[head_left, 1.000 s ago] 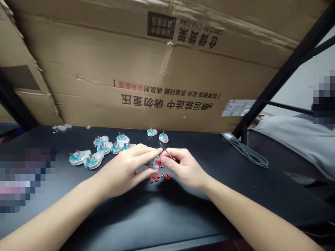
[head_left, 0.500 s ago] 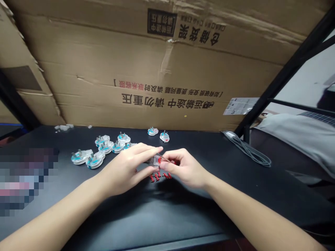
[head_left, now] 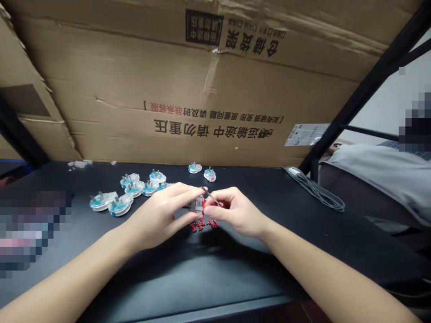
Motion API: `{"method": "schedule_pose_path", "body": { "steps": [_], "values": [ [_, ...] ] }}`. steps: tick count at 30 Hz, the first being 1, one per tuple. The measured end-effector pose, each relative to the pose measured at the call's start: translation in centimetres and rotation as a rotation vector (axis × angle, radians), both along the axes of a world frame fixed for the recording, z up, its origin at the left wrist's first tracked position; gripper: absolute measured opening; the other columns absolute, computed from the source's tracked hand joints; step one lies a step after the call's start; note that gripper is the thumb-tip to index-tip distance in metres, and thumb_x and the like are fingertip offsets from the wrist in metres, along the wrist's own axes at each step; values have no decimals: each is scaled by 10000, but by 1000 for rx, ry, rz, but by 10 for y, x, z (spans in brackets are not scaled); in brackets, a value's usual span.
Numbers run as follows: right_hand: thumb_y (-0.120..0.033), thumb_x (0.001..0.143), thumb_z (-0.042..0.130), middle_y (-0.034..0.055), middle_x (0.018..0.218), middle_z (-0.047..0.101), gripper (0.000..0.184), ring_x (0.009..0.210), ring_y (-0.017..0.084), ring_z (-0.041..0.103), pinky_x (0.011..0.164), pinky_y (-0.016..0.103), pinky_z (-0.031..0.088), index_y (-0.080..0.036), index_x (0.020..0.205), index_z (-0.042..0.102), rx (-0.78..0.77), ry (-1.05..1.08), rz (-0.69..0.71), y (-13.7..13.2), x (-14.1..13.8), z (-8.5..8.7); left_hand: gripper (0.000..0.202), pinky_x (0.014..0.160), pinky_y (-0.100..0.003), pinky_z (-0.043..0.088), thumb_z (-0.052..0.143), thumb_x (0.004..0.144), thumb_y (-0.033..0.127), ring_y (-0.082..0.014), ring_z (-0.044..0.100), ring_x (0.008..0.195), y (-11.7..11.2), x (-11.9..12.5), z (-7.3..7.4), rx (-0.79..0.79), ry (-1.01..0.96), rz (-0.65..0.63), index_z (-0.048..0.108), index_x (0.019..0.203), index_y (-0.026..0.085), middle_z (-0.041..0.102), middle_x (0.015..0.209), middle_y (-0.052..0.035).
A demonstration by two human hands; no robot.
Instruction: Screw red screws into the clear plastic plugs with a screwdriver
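My left hand is closed on a clear plastic plug, gripping it between thumb and fingers just above the table. A red piece shows at the plug's right end. In my right hand is a thin metal-shafted screwdriver, its shaft slanting up and left and a bit of red showing by the fingers. The right fingertips meet the red end of the plug. Just below both hands lie several small red parts with dark ends.
Several clear plugs with blue insides stand pins-up at the left. Two more plugs sit farther back. Clear scraps lie at the back left, a coiled grey cable at the right. A cardboard sheet walls off the back.
The screwdriver's shaft has tilted up more steeply and its tip stands higher, clear of the plug's red end. Both hands still hold their things in nearly the same place.
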State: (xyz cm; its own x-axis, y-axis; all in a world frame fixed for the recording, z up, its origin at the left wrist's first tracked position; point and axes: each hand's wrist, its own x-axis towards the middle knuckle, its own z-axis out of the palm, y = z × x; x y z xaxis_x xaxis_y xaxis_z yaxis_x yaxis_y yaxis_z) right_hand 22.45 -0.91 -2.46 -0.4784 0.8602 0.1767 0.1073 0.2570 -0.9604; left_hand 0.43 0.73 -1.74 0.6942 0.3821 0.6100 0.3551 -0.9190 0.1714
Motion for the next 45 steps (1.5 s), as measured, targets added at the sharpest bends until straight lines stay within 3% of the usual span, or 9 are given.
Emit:
{"method": "schedule_pose_path", "body": {
  "steps": [9, 17, 23, 28, 34, 45],
  "values": [
    [-429, 773, 761, -26, 607, 541, 304, 562, 87, 414, 547, 245, 320, -138, 723, 690, -12, 21, -4, 1, 1, 3, 318, 869, -338, 553, 595, 954, 270, -212, 667, 1017, 0, 0, -3, -54, -8, 8, 582, 1263, 194, 700, 1173, -112],
    [-464, 799, 734, -53, 609, 482, 351, 554, 71, 352, 563, 241, 316, -152, 693, 614, -5, 162, -5, 1, -3, 2, 362, 895, -324, 536, 592, 958, 261, -203, 645, 1048, 0, 0, -4, -56, -10, -16, 553, 1312, 191, 684, 1197, -107],
    [-450, 772, 764, -40, 630, 494, 325, 568, 81, 363, 542, 238, 305, -153, 734, 638, 24, 130, -62, 2, -2, 1, 360, 872, -322, 551, 588, 960, 248, -201, 653, 1032, -2, 1, -2, -58, -6, -27, 549, 1316, 211, 688, 1186, -100],
    [-475, 832, 701, -54, 576, 439, 363, 526, 71, 349, 514, 234, 281, -145, 704, 622, -71, 65, 58, 1, 1, -2, 310, 885, -351, 569, 610, 944, 264, -223, 674, 1036, -2, 1, -3, -22, -36, 13, 607, 1249, 211, 707, 1183, -111],
    [-424, 808, 740, -46, 584, 475, 308, 533, 71, 383, 510, 229, 301, -134, 733, 668, -9, 37, -10, -1, 1, -1, 340, 892, -325, 561, 636, 927, 277, -213, 686, 1023, -1, 2, -2, -79, -57, 36, 619, 1256, 192, 718, 1167, -104],
    [-389, 710, 816, 14, 676, 651, 269, 595, 109, 512, 594, 264, 400, -141, 771, 730, -53, 125, -96, 3, 3, 0, 340, 821, -286, 551, 633, 914, 397, -204, 716, 914, -8, 3, 7, -263, -143, 132, 671, 1173, 179, 765, 1068, -72]
  ]
}}
